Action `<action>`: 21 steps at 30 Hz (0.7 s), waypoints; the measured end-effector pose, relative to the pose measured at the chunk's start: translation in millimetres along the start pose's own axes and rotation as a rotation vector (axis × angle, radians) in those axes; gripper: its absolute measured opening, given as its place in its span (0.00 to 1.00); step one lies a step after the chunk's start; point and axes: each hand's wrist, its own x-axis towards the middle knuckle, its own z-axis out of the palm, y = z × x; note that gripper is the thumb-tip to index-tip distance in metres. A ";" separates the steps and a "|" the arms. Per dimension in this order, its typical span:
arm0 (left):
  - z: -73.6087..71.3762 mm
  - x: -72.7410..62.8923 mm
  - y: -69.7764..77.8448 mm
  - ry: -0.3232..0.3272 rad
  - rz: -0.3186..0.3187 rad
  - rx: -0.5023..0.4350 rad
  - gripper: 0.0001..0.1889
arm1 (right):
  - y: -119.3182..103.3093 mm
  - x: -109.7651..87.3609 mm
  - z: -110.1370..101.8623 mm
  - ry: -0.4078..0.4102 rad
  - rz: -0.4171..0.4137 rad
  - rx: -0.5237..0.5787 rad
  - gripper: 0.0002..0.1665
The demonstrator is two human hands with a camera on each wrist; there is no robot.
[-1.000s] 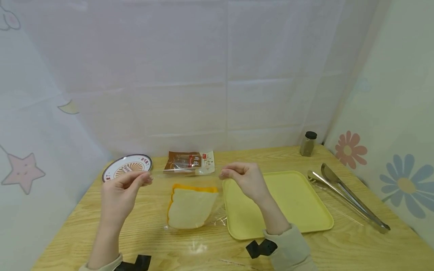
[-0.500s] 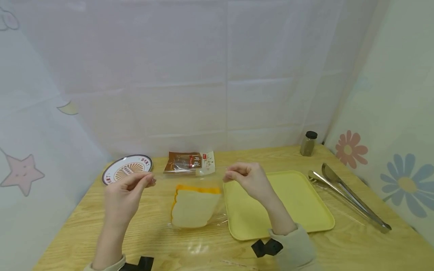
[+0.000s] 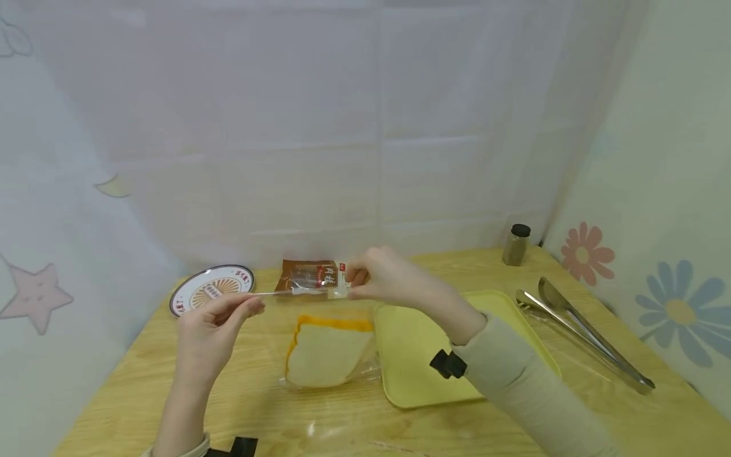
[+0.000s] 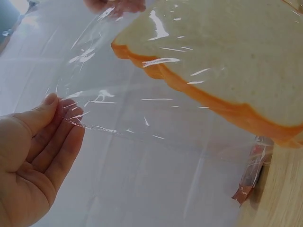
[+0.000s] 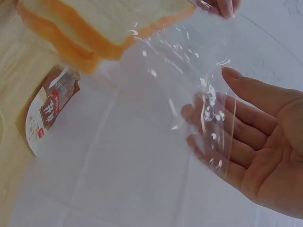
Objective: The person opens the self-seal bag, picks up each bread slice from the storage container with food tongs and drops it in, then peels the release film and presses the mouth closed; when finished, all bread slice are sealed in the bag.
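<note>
My left hand [image 3: 207,336] pinches the rim of a clear plastic bag [image 4: 151,111] between thumb and fingers. Inside the bag is white bread [image 3: 328,355] with an orange crust, below and between the hands; the right wrist view shows what look like two slices. My right hand [image 5: 265,137] is at the bag's other side, its fingers behind the film and touching it. A gap shows between that thumb and the fingers. In the head view the right hand [image 3: 394,279] overlaps the right end of a brown and white food packet [image 3: 308,277].
A yellow tray [image 3: 417,374] lies right of the bread. Metal tongs [image 3: 588,336] rest at the table's right side, near a small black-capped jar [image 3: 516,246]. A round patterned plate [image 3: 200,276] is at the back left, close to the curtain [image 3: 302,127].
My right hand has moved left and slightly up along the bag's rim, and its thumb and fingers have parted. The left hand and the bread have barely moved.
</note>
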 end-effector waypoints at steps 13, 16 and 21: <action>-4.0 -2.2 -5.4 0.012 -0.016 -0.035 0.04 | -58.6 66.3 26.3 -0.127 -0.118 -0.247 0.05; -4.8 -2.1 -6.3 0.016 0.015 -0.050 0.05 | -66.7 74.7 30.8 -0.144 -0.129 -0.249 0.04; -5.2 1.7 -6.0 0.015 0.078 -0.091 0.05 | -77.7 82.0 34.3 -0.161 -0.157 -0.294 0.06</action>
